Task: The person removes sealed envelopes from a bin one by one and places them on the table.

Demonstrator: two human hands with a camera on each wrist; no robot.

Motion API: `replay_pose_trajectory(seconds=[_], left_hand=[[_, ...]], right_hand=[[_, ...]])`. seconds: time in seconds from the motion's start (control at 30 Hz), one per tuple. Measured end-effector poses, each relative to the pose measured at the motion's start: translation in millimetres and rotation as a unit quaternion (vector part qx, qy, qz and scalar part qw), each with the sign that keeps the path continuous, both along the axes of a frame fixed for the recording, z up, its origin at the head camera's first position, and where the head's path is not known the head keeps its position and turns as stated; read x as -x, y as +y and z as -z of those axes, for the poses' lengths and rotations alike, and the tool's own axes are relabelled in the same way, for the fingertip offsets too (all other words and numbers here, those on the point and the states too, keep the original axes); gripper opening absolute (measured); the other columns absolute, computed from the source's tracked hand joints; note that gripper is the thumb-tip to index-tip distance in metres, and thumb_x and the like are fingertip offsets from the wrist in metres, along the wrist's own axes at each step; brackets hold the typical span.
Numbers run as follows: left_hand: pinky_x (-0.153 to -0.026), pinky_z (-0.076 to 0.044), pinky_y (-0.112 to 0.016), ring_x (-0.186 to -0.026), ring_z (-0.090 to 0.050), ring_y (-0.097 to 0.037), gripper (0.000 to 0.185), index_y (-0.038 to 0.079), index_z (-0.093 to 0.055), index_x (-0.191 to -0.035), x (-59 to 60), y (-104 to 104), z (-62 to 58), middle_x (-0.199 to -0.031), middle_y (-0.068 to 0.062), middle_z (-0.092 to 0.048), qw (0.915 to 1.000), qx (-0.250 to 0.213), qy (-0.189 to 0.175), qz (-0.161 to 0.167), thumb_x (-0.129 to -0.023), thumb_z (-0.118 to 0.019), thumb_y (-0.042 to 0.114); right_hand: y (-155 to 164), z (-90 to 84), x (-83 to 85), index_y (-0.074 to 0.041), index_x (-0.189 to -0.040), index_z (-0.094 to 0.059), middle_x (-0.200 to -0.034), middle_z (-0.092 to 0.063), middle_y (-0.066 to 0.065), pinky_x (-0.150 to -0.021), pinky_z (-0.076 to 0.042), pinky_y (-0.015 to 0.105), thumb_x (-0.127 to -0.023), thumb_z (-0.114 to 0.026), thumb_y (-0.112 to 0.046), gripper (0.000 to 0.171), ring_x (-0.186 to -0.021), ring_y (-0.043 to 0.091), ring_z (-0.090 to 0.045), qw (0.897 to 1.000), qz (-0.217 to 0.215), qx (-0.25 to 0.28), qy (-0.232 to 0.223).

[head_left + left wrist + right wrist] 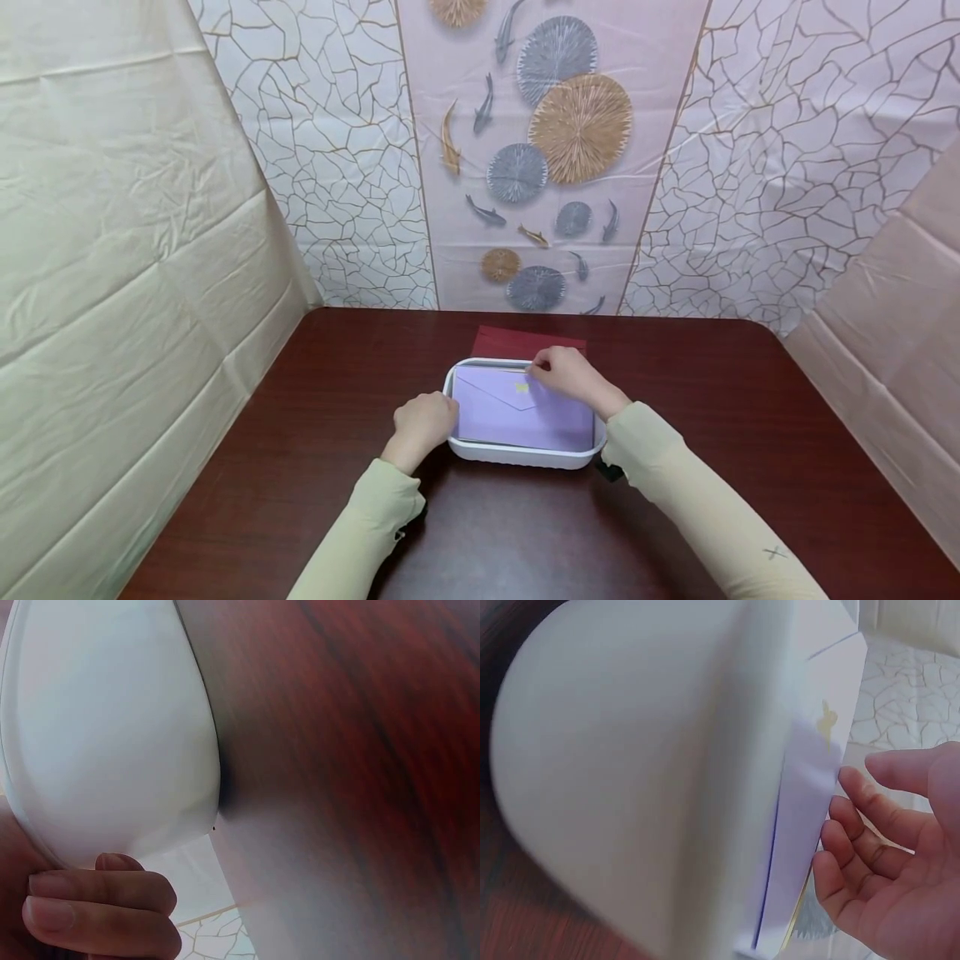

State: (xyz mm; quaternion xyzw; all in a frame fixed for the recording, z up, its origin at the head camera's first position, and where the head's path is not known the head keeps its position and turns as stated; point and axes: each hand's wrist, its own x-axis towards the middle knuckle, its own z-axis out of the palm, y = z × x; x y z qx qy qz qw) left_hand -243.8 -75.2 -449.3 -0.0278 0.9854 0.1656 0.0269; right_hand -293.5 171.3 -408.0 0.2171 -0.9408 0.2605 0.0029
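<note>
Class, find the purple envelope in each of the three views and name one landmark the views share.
Head: the purple envelope lies in the white tray, centre of the picture.
Left wrist: not in view; only the tray's outer wall and the table.
Right wrist: its edge shows right of centre, beside the fingers.
Shared landmark: the white tray.

Staged recording booth rather than a lived-in room, dark wood tabletop (750,433), creased cream sheets (112,275) hung at the sides, crackle-pattern backdrop (787,150) behind, centre panel (555,167) printed with fish and round leaves
</note>
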Motion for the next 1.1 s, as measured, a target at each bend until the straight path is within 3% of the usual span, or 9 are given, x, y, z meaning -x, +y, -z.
replay_pose_trajectory(seconds=[0.33, 0.77, 1.1], left_hand=[[-0.067, -0.051, -0.054, -0.082, -0.068, -0.036, 0.042, 0.008, -0.068, -0.074, -1.3, 1.1, 0.3, -0.089, -0.017, -0.071, 0.9999, -0.003, -0.009, -0.006, -0.099, -0.043, 0.031], [-0.067, -0.051, -0.054, -0.082, -0.067, -0.035, 0.041, 0.007, -0.069, -0.077, -1.0, 1.9, 0.8, -0.09, -0.017, -0.071, 0.9999, 0.004, -0.014, -0.008, -0.099, -0.044, 0.032], [-0.066, -0.05, -0.053, -0.08, -0.067, -0.034, 0.042, 0.008, -0.067, -0.073, 0.2, 2.9, 1.5, -0.089, -0.016, -0.07, 0.9999, 0.003, -0.008, -0.009, -0.098, -0.043, 0.032]], right_hand=[[-21.1, -2.2, 5.0, -0.001, -0.101, -0.074, -0.089, -0.072, 0.005, -0.069, -0.047, 0.03, -0.097, -0.061, -0.011, 0.017, -0.071, 0.013, -0.056, 0.999, 0.002, -0.003, -0.051], [-31.1, -4.2, 3.0, -0.002, -0.089, -0.07, -0.073, -0.067, 0.001, -0.067, -0.047, 0.03, -0.097, -0.063, -0.014, 0.016, -0.063, 0.012, -0.054, 0.999, -0.009, -0.005, -0.035], [-27.0, -9.7, 1.4, -0.005, -0.089, -0.067, -0.079, -0.066, 0.001, -0.073, -0.048, 0.032, -0.094, -0.067, -0.012, 0.009, -0.071, 0.014, -0.056, 0.999, -0.026, -0.012, -0.022]])
